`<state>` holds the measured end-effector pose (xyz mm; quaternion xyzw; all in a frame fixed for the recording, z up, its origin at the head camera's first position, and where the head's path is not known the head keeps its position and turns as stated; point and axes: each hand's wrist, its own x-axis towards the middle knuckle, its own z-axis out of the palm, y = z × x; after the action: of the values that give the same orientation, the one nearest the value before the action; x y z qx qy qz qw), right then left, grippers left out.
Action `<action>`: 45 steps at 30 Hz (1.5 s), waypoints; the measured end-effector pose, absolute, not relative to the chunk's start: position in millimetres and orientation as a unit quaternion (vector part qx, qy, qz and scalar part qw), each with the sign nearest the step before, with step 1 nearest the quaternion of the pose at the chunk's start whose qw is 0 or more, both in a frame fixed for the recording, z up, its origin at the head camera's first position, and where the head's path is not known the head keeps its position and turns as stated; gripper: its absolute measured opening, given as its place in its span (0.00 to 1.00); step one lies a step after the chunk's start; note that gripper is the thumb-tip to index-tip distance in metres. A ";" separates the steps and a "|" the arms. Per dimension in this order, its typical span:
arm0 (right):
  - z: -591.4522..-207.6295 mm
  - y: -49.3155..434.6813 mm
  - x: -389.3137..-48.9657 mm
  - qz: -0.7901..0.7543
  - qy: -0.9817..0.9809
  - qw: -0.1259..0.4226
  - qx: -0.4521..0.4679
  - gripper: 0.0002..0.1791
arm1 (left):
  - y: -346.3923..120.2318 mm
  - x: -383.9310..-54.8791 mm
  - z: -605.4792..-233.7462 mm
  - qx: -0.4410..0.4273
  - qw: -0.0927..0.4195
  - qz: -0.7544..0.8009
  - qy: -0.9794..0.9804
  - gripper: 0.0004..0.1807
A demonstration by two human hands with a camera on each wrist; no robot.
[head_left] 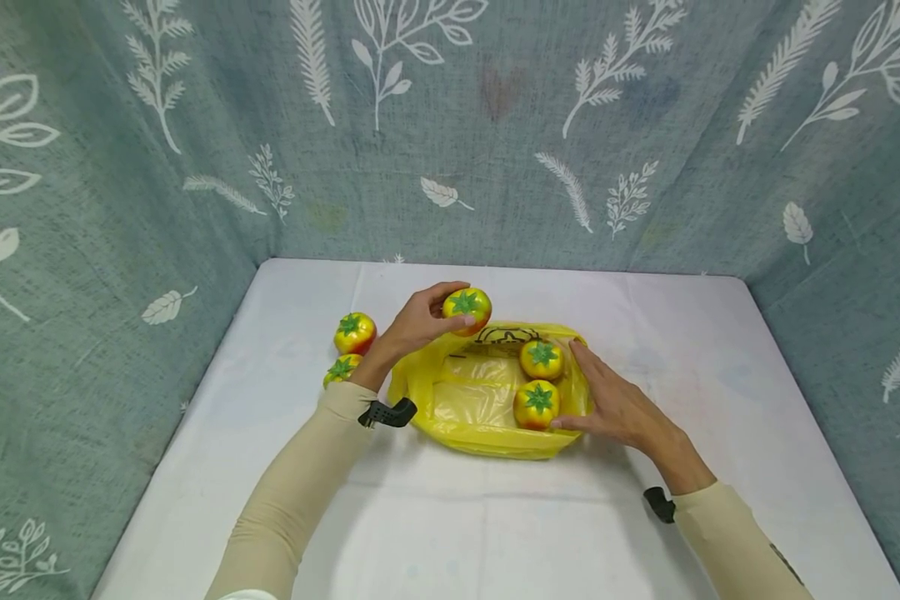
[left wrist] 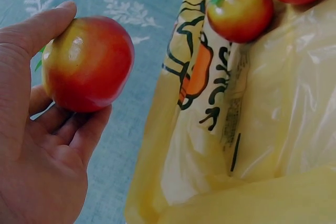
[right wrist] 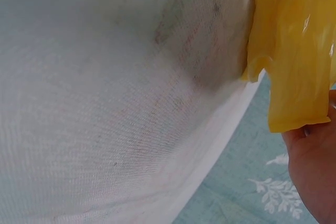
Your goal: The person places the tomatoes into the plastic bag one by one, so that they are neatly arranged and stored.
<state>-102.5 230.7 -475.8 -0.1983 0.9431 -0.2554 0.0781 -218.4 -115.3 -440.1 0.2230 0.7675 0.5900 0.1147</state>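
Note:
My left hand [head_left: 420, 319] holds a shiny red-and-yellow tomato [head_left: 467, 310] with a green star-shaped calyx, above the back left rim of a yellow plastic bag [head_left: 450, 435]. Seen from the left wrist, thumb and fingers curl round the tomato [left wrist: 89, 64], apart from the bag [left wrist: 157, 182]. The bag lies with its mouth spread wide, and two similar tomatoes [head_left: 537, 405] sit in its right part. At the bag's right side is my right hand [head_left: 621, 407], its thumb and fingers spread along the edge. In the right wrist view, a yellow flap [right wrist: 299, 77] covers part of that hand [right wrist: 317, 166].
Two more tomatoes [head_left: 355, 333] lie on the white-covered table [head_left: 270, 417] left of the bag, the nearer one partly behind my left forearm. Grey-green leaf-patterned cloth [head_left: 450, 167] hangs behind the table and along its sides.

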 end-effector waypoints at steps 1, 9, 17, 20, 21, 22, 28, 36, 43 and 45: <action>-475.9 230.9 -102.6 -0.254 0.943 0.077 -0.199 0.69 | -114.7 -218.0 -440.5 0.222 0.116 0.589 0.768 0.32; -476.3 232.6 -102.7 -0.252 0.944 0.074 -0.197 0.69 | -112.5 -216.0 -443.3 0.218 0.120 0.586 0.771 0.32; -477.1 233.5 -100.9 -0.258 0.944 0.074 -0.194 0.69 | -105.7 -210.7 -447.1 0.230 0.130 0.586 0.766 0.31; -476.7 232.7 -100.6 -0.259 0.944 0.078 -0.192 0.69 | -102.4 -209.0 -450.6 0.235 0.135 0.585 0.765 0.32; -476.3 232.5 -100.5 -0.259 0.943 0.079 -0.191 0.70 | -101.1 -208.3 -451.5 0.236 0.138 0.584 0.764 0.32; -476.2 232.4 -100.4 -0.260 0.943 0.080 -0.191 0.70 | -99.9 -207.4 -452.3 0.237 0.141 0.583 0.764 0.32; -475.5 231.9 -99.9 -0.265 0.941 0.086 -0.192 0.70 | -92.2 -201.1 -456.9 0.236 0.158 0.567 0.773 0.32; -475.1 229.9 -100.5 -0.266 0.941 0.085 -0.188 0.70 | -88.9 -198.3 -463.2 0.244 0.181 0.543 0.783 0.35; -475.9 230.0 -101.1 -0.269 0.940 0.081 -0.193 0.69 | -86.6 -197.8 -470.8 0.252 0.190 0.539 0.781 0.33; -475.9 229.8 -100.9 -0.269 0.939 0.080 -0.197 0.69 | -85.8 -197.8 -472.2 0.251 0.188 0.533 0.786 0.33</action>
<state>-100.9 229.8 -475.9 -0.1969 0.9395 -0.2689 0.0797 -197.8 -85.8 -472.2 0.2509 0.7858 0.5332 0.1878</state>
